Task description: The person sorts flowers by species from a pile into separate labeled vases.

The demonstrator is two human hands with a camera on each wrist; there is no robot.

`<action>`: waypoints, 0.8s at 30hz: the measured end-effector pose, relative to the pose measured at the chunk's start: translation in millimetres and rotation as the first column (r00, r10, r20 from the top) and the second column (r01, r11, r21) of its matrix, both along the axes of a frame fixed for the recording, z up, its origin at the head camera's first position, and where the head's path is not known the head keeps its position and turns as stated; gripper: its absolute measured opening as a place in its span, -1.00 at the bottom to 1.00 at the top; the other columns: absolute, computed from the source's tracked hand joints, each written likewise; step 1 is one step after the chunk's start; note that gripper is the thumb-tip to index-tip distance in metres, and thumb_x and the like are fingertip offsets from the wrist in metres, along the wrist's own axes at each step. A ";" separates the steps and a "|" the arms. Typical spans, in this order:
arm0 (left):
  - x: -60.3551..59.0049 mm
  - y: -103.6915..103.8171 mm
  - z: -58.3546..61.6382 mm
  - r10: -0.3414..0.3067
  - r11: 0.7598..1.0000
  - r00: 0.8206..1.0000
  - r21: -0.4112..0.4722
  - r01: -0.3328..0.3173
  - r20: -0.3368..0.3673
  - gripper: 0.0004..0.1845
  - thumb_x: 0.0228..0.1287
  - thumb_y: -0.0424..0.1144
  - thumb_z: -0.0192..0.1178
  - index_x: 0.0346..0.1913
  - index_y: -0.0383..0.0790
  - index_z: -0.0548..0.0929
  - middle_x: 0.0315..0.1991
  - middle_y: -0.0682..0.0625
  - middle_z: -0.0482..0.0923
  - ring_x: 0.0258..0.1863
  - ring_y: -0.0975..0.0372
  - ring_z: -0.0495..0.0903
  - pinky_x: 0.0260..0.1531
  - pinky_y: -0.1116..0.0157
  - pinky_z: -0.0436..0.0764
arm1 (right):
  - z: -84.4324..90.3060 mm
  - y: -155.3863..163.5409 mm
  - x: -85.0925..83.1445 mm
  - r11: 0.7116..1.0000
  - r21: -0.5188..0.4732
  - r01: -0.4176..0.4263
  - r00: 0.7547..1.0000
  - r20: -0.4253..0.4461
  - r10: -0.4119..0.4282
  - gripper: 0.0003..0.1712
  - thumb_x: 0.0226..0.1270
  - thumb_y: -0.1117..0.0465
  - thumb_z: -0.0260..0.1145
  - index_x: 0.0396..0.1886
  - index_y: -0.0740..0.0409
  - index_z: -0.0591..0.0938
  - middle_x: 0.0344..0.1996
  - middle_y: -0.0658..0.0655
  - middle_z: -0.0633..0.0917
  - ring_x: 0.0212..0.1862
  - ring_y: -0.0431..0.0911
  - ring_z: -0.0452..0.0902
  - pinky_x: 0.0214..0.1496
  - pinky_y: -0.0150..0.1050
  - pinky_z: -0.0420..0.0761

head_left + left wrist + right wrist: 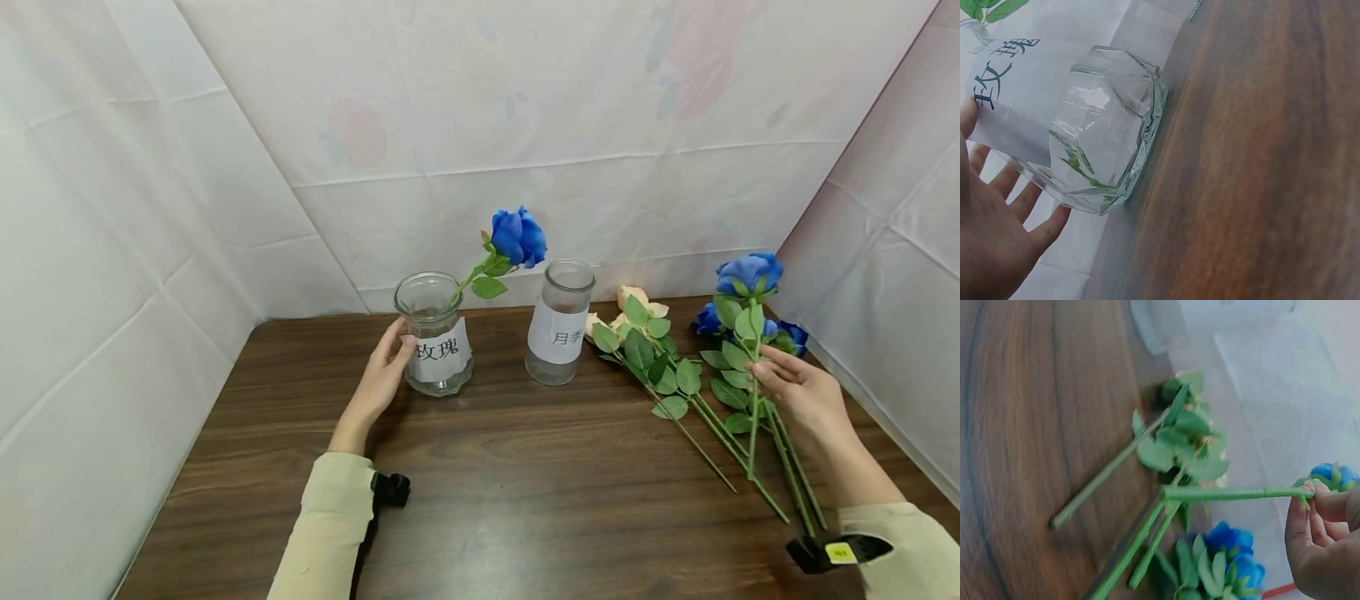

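Risk: the blue rose (748, 272) could snag its leaves on the stems lying beneath, or swing in the thin pinch. Right hand (798, 392) holds its green stem mid-length between curled fingers, bloom raised above the table (487, 500). Left hand (382, 375), fingers straight, rests against the labelled glass vase (435, 346), which already holds one blue rose (517, 236); a nudge could tip it.

Vase (1104, 131) mouth cut off in left wrist view, right hand (1325, 550) perhaps partly cropped, leaves (1179, 450) blurred
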State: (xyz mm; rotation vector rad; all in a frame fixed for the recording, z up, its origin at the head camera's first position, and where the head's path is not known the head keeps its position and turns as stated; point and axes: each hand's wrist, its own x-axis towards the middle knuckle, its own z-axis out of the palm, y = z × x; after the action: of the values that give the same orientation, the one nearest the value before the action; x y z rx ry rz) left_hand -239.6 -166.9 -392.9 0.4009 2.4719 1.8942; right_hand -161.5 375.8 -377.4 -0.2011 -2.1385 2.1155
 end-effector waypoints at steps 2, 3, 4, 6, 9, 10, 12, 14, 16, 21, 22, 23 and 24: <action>0.1 0.1 0.4 0.000 1.000 1.000 -0.002 0.000 0.000 -0.40 0.63 -0.17 -0.20 0.58 -0.28 -0.04 0.50 -0.31 0.02 0.51 -0.09 -0.06 0.39 -0.14 0.07 | 4.0 -5.3 2.7 0.999 -0.046 -0.020 0.999 -0.031 0.018 -0.13 0.43 0.22 0.28 0.55 0.35 0.03 -0.21 -0.25 0.71 -0.16 -0.44 0.61 -0.23 -0.54 0.57; 0.0 0.1 0.4 0.001 1.000 1.000 -0.001 -0.001 0.000 -0.40 0.63 -0.17 -0.20 0.58 -0.28 -0.04 0.50 -0.31 0.02 0.51 -0.09 -0.06 0.39 -0.14 0.07 | 5.9 -8.2 3.8 0.998 -0.054 -0.029 0.999 -0.046 0.026 -0.16 0.43 0.23 0.28 0.55 0.30 0.08 -0.20 -0.24 0.72 -0.14 -0.44 0.62 -0.21 -0.54 0.57; -0.1 0.0 0.6 0.002 1.000 1.000 -0.002 -0.002 0.001 -0.40 0.63 -0.17 -0.20 0.58 -0.28 -0.04 0.49 -0.31 0.03 0.51 -0.09 -0.06 0.39 -0.14 0.07 | 7.7 -11.3 4.8 0.998 -0.059 -0.036 0.998 -0.062 0.032 -0.21 0.43 0.23 0.28 0.55 0.21 0.16 -0.19 -0.23 0.72 -0.13 -0.43 0.62 -0.19 -0.55 0.56; -0.3 0.0 0.5 0.004 1.000 1.000 -0.005 -0.004 0.001 -0.40 0.63 -0.17 -0.20 0.58 -0.28 -0.04 0.49 -0.31 0.04 0.51 -0.09 -0.05 0.39 -0.15 0.06 | 11.0 -18.2 6.7 0.994 -0.093 -0.053 0.995 -0.095 0.044 -0.36 0.43 0.25 0.28 0.46 0.08 0.33 -0.17 -0.19 0.72 -0.10 -0.41 0.62 -0.16 -0.55 0.57; -3.4 -1.0 -4.0 0.010 1.000 1.000 -0.006 -0.010 -0.003 -0.39 0.63 -0.13 -0.19 0.58 -0.25 -0.03 0.49 -0.30 0.04 0.51 -0.09 -0.05 0.40 -0.14 0.06 | 15.9 -29.2 7.9 0.981 -0.175 -0.087 0.989 -0.136 0.064 -0.57 0.44 0.30 0.26 0.25 0.03 0.47 -0.16 -0.11 0.73 -0.09 -0.35 0.64 -0.12 -0.52 0.58; -6.6 -2.3 -8.5 0.016 1.000 1.000 -0.003 -0.016 -0.009 -0.38 0.63 -0.10 -0.18 0.58 -0.23 -0.02 0.49 -0.29 0.05 0.51 -0.08 -0.04 0.39 -0.14 0.07 | 17.6 -33.3 8.0 0.975 -0.197 -0.099 0.987 -0.148 0.070 -0.61 0.45 0.32 0.24 0.21 0.01 0.48 -0.16 -0.10 0.74 -0.09 -0.34 0.64 -0.11 -0.51 0.58; -12.6 -4.5 -17.5 0.024 1.000 1.000 0.000 -0.024 -0.018 -0.37 0.62 -0.04 -0.17 0.59 -0.17 -0.01 0.49 -0.26 0.06 0.51 -0.06 -0.04 0.39 -0.13 0.08 | 21.0 -41.8 7.7 0.962 -0.246 -0.118 0.984 -0.163 0.079 -0.65 0.46 0.35 0.21 0.17 0.02 0.49 -0.17 -0.05 0.74 -0.09 -0.29 0.65 -0.10 -0.47 0.60; -17.5 -6.3 -24.6 0.027 1.000 0.999 0.004 -0.026 -0.019 -0.36 0.61 0.00 -0.17 0.59 -0.13 -0.01 0.49 -0.23 0.07 0.51 -0.04 -0.03 0.40 -0.12 0.07 | 24.1 -50.9 7.0 0.953 -0.277 -0.122 0.982 -0.170 0.076 -0.67 0.47 0.38 0.20 0.14 0.02 0.52 -0.18 -0.03 0.75 -0.12 -0.26 0.67 -0.12 -0.45 0.61; -17.4 -6.2 -23.9 0.021 1.000 1.000 0.007 -0.021 -0.015 -0.36 0.62 -0.02 -0.17 0.59 -0.14 -0.02 0.49 -0.24 0.06 0.50 -0.05 -0.01 0.40 -0.13 0.07 | 26.2 -61.5 6.0 0.943 -0.308 -0.124 0.980 -0.186 0.068 -0.71 0.46 0.40 0.20 0.09 0.04 0.55 -0.20 0.01 0.76 -0.14 -0.23 0.68 -0.14 -0.42 0.62; -5.2 -1.8 -5.8 0.002 1.000 1.000 -0.002 -0.002 -0.004 -0.38 0.63 -0.15 -0.19 0.58 -0.28 -0.05 0.47 -0.33 0.05 0.49 -0.12 0.00 0.39 -0.16 0.07 | 31.6 -91.6 3.4 0.926 -0.344 -0.155 0.960 -0.275 0.059 -0.80 0.45 0.43 0.19 -0.02 0.16 0.58 -0.23 0.08 0.77 -0.15 -0.14 0.70 -0.12 -0.34 0.65; -3.8 -1.2 -3.9 0.001 1.000 1.000 -0.007 -0.001 -0.006 -0.39 0.63 -0.16 -0.19 0.58 -0.30 -0.05 0.47 -0.34 0.05 0.49 -0.13 0.00 0.39 -0.16 0.07 | 32.8 -98.0 2.5 0.927 -0.338 -0.165 0.952 -0.301 0.060 -0.83 0.46 0.44 0.18 -0.04 0.19 0.57 -0.23 0.09 0.77 -0.14 -0.13 0.70 -0.12 -0.33 0.65; -3.7 -1.0 -3.7 0.002 1.000 1.000 -0.011 -0.002 -0.007 -0.39 0.63 -0.16 -0.19 0.57 -0.30 -0.05 0.47 -0.34 0.06 0.49 -0.12 -0.01 0.39 -0.16 0.07 | 33.8 -104.4 1.4 0.928 -0.330 -0.173 0.944 -0.325 0.060 -0.85 0.46 0.44 0.17 -0.06 0.21 0.56 -0.22 0.10 0.77 -0.14 -0.12 0.69 -0.10 -0.32 0.66; -5.7 -1.7 -6.2 0.003 1.000 1.000 -0.009 -0.003 -0.005 -0.39 0.63 -0.16 -0.19 0.58 -0.28 -0.04 0.47 -0.33 0.06 0.49 -0.11 -0.01 0.39 -0.16 0.07 | 34.6 -111.0 -0.1 0.928 -0.326 -0.179 0.935 -0.349 0.058 -0.87 0.46 0.44 0.17 -0.08 0.23 0.55 -0.23 0.11 0.76 -0.14 -0.11 0.69 -0.10 -0.30 0.66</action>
State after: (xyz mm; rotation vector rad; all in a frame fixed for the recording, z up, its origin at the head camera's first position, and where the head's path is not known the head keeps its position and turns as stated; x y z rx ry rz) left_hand -245.2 -168.6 -399.0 0.4019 2.4846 1.8850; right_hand -161.6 264.7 -342.8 0.2509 -1.6082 2.3862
